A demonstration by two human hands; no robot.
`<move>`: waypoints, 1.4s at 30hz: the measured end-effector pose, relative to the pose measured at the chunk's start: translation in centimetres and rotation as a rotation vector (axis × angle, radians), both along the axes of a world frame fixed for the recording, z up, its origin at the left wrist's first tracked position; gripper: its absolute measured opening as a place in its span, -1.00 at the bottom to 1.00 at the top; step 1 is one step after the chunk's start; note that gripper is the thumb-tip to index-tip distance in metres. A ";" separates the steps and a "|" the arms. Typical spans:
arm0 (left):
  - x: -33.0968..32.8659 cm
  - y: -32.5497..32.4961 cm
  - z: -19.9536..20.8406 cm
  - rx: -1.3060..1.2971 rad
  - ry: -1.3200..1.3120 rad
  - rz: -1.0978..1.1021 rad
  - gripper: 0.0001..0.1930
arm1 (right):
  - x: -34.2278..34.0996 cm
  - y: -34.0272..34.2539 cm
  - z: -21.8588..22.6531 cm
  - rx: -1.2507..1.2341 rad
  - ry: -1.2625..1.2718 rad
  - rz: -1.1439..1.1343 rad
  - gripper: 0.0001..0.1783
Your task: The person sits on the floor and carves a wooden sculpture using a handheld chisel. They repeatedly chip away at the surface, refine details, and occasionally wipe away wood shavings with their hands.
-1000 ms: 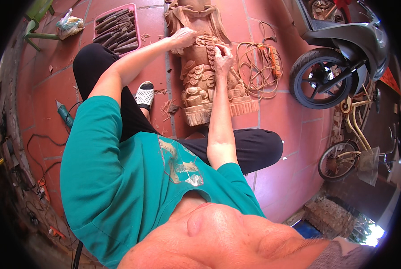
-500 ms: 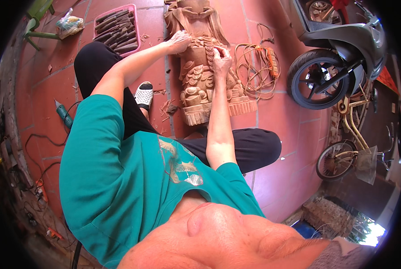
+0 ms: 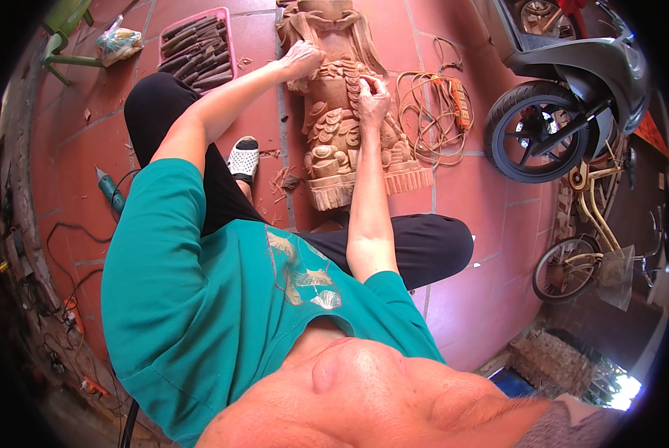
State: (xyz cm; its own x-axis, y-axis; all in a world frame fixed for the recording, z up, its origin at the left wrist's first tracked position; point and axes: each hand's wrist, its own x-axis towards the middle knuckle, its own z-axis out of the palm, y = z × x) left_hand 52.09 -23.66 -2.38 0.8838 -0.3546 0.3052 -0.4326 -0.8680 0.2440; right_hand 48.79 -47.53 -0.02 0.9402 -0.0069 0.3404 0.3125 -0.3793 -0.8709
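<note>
Carved wooden figure (image 3: pixel 330 128): lies on the floor (image 3: pixel 476 194), base toward the person's legs; its far end is cut off by the upper edge, and the right forearm (image 3: pixel 370 213) covers part of its near end.
Left hand (image 3: pixel 303 60): at the figure's upper left side, fingers curled in; cannot tell if they grip anything.
Right hand (image 3: pixel 374 98): over the figure's middle, thumb and fingers bent close together; too small to tell what, if anything, sits between.
Tiles: red, pale joints, wood chips (image 3: pixel 280 183) scattered left of the base.
Pink tray (image 3: pixel 234 52): filled with dark tools (image 3: pixel 196 54), their ends indistinct.
Right side: tangled cable (image 3: pixel 418 123), orange power strip (image 3: pixel 461 104), motorbike (image 3: pixel 537 134), bicycle (image 3: pixel 599 216).
Left side: green chair (image 3: pixel 56 45), cut off; plastic bag (image 3: pixel 119 43), contents unclear.
</note>
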 end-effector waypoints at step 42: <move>-4.4 -0.8 2.6 -0.072 0.594 0.052 -0.86 | -0.1 -0.1 -0.1 0.045 0.048 -0.028 -0.86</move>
